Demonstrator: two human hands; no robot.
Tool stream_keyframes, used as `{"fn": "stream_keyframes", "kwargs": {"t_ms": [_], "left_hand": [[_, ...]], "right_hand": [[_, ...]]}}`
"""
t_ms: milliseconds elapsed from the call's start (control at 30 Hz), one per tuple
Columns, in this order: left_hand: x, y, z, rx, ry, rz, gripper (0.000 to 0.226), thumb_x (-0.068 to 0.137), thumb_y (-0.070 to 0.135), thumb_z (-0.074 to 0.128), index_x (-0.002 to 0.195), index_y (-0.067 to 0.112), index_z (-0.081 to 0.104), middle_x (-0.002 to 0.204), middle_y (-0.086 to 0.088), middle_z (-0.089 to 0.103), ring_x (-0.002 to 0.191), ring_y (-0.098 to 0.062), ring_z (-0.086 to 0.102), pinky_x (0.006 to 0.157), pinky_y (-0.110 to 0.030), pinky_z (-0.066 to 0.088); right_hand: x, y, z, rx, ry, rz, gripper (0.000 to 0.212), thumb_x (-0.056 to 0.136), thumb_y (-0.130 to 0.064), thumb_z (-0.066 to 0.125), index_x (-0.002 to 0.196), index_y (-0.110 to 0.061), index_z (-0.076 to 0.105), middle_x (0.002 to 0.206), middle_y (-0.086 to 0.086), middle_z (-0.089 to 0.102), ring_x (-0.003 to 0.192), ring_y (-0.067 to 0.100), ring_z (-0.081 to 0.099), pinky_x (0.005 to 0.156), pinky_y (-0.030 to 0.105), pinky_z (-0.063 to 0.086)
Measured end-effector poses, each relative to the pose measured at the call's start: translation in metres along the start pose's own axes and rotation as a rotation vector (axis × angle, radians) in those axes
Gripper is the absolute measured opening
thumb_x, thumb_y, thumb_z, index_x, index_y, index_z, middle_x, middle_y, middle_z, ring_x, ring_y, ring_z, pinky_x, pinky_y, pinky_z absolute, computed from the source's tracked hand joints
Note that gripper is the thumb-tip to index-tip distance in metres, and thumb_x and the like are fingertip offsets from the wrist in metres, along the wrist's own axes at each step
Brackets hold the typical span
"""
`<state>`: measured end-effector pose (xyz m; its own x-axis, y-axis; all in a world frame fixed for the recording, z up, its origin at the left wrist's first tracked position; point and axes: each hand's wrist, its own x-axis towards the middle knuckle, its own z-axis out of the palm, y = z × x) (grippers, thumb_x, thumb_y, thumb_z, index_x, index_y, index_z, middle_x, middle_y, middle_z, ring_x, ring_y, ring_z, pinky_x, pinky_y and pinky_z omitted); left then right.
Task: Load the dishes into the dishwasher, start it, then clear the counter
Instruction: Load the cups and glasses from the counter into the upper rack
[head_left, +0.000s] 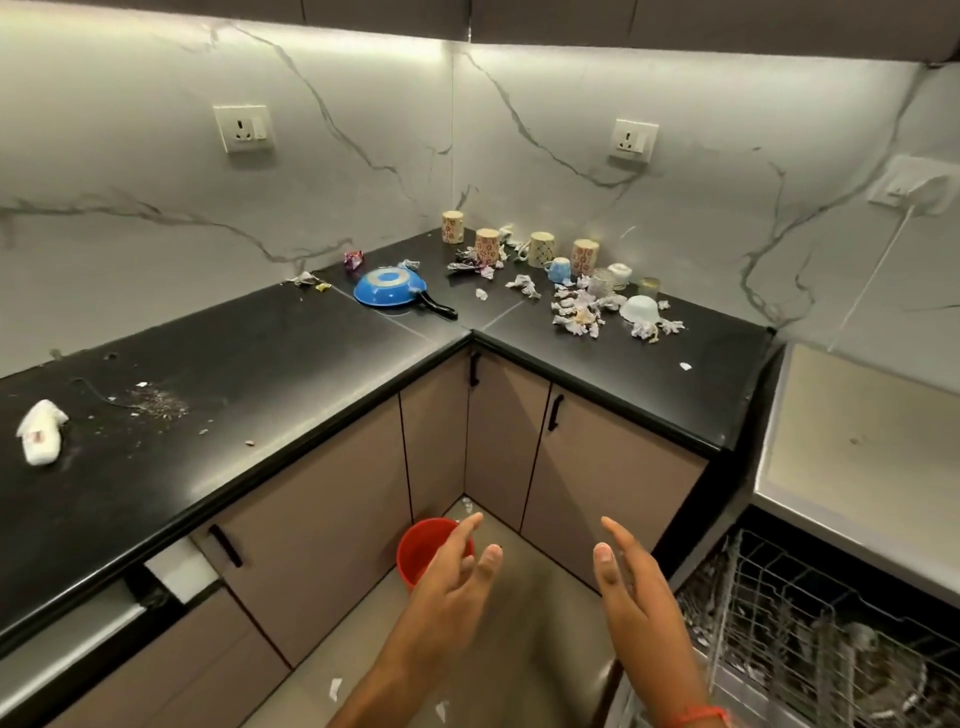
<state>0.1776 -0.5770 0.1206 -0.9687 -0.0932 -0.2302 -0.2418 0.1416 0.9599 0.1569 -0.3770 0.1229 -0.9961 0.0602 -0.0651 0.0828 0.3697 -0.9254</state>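
Barely begun: both empty, loose-fingered hands, left hand (452, 571) and right hand (631, 577), hover beside the pulled-out wire dishwasher rack (810, 623); the upturned blue frying pan (389, 291), patterned ceramic mugs (487, 241) and crumpled paper scraps (574, 312) lie well beyond it on the black stone counter (249, 364).

Things around the kitchen

A round red plastic bucket (422, 551) sits low in the middle; two white wall sockets (243, 128) are up high on the grey marble wall (130, 171).

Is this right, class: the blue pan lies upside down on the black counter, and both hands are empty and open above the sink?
Not quite. The head view shows the blue pan upside down on the black counter, and the left hand and right hand empty and open, but above the floor, not a sink.
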Motion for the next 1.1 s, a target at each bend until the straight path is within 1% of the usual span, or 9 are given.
{"fn": "stream_keyframes", "kwargs": {"t_ms": [100,167,333,433,533,667,767,933,1100], "left_hand": [[0.023,0.005,-0.009,-0.002,-0.023,-0.012,0.05,0.098,0.051,0.051,0.146,0.05,0.037,0.133,0.017,0.047,0.129,-0.002,0.047,0.115,-0.034,0.038],[0.042,0.01,-0.014,-0.008,-0.034,-0.015,0.054,0.098,0.052,0.051,0.149,0.049,0.035,0.137,0.017,0.045,0.133,-0.004,0.045,0.113,-0.03,0.037],[0.109,0.026,-0.022,0.014,-0.037,0.018,0.056,0.097,0.055,0.053,0.15,0.05,0.035,0.12,0.034,0.046,0.136,0.0,0.043,0.117,-0.029,0.032],[0.16,0.044,-0.016,0.021,-0.033,0.034,0.064,0.088,0.064,0.052,0.148,0.051,0.037,0.124,0.03,0.046,0.13,0.004,0.045,0.12,-0.034,0.032],[0.206,0.064,-0.002,-0.012,-0.046,0.028,0.063,0.09,0.061,0.052,0.149,0.048,0.035,0.134,0.023,0.044,0.119,0.012,0.046,0.115,-0.026,0.033],[0.256,0.09,0.021,-0.007,-0.051,0.035,0.054,0.099,0.05,0.052,0.151,0.045,0.036,0.146,0.021,0.037,0.125,0.01,0.044,0.107,-0.019,0.032],[0.291,0.105,0.03,0.022,-0.075,0.032,0.055,0.1,0.05,0.05,0.152,0.043,0.033,0.142,0.022,0.038,0.13,0.003,0.041,0.109,-0.023,0.034],[0.353,0.127,0.031,0.033,-0.066,0.059,0.067,0.086,0.065,0.051,0.149,0.05,0.035,0.114,0.036,0.049,0.132,-0.001,0.044,0.119,-0.04,0.036],[0.422,0.137,0.028,0.013,-0.061,0.075,0.067,0.085,0.066,0.052,0.148,0.05,0.037,0.116,0.035,0.049,0.127,0.003,0.046,0.118,-0.045,0.037]], "right_hand": [[0.027,-0.01,0.013,0.036,0.027,-0.005,0.052,0.084,-0.064,0.044,0.134,-0.05,0.049,0.141,-0.017,0.046,0.132,0.004,0.045,0.11,0.031,0.037],[0.047,-0.017,0.02,0.047,0.036,-0.02,0.054,0.086,-0.063,0.043,0.136,-0.046,0.05,0.141,-0.018,0.047,0.133,0.003,0.044,0.111,0.031,0.036],[0.115,-0.03,0.03,0.075,0.054,-0.046,0.059,0.086,-0.061,0.042,0.14,-0.038,0.049,0.138,-0.017,0.048,0.132,0.004,0.045,0.11,0.027,0.035],[0.165,-0.033,0.028,0.095,0.07,-0.049,0.054,0.085,-0.06,0.043,0.136,-0.04,0.05,0.134,-0.017,0.051,0.131,0.006,0.046,0.11,0.027,0.035],[0.212,-0.034,0.016,0.101,0.059,-0.047,0.05,0.084,-0.061,0.044,0.131,-0.046,0.05,0.131,-0.017,0.052,0.129,0.005,0.047,0.109,0.028,0.036],[0.272,-0.039,-0.003,0.117,0.064,-0.055,0.049,0.083,-0.063,0.047,0.129,-0.047,0.052,0.136,-0.013,0.054,0.129,0.006,0.049,0.113,0.035,0.039],[0.311,-0.042,-0.01,0.129,0.062,-0.082,0.053,0.085,-0.062,0.046,0.133,-0.041,0.053,0.139,-0.007,0.054,0.129,0.009,0.05,0.112,0.04,0.041],[0.37,-0.057,-0.013,0.146,0.067,-0.09,0.056,0.084,-0.065,0.046,0.135,-0.043,0.051,0.142,-0.006,0.051,0.132,0.015,0.048,0.112,0.047,0.042],[0.434,-0.066,-0.007,0.131,0.063,-0.112,0.051,0.084,-0.065,0.045,0.133,-0.049,0.048,0.143,-0.004,0.051,0.132,0.016,0.048,0.11,0.047,0.043]]}}
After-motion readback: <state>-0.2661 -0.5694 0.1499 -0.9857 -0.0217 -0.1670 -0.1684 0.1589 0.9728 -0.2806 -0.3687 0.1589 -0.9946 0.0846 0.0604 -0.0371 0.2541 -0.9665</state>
